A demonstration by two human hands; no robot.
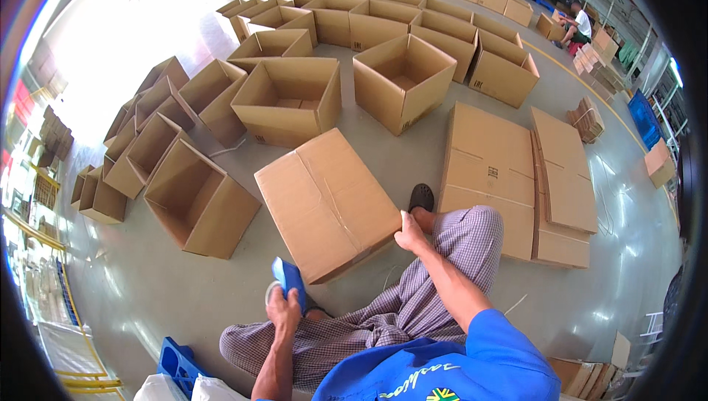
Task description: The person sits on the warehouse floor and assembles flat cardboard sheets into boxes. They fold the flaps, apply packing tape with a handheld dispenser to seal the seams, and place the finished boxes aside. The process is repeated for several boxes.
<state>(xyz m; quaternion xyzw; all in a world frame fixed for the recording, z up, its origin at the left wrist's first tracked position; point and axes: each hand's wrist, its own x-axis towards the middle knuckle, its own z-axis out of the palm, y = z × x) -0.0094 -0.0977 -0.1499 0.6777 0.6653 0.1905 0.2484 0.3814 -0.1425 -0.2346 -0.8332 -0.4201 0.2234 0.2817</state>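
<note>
A cardboard box [324, 191] sits on the floor in front of my legs, its flaps folded closed and a strip of clear tape along the seam. My right hand [411, 234] grips the box at its near right corner, thumb up against the edge. In my left hand [285, 308] is a blue tape dispenser [289, 275] with a pale roll of tape at its side. The dispenser is held upright next to the box's near left corner. Whether it touches the box I cannot tell.
Several open cardboard boxes [287, 98] stand in curved rows ahead and to the left. Flattened cartons [487, 176] lie stacked at the right. A blue plastic crate [177, 360] and white bags are at the lower left. Another person [578, 26] sits far right.
</note>
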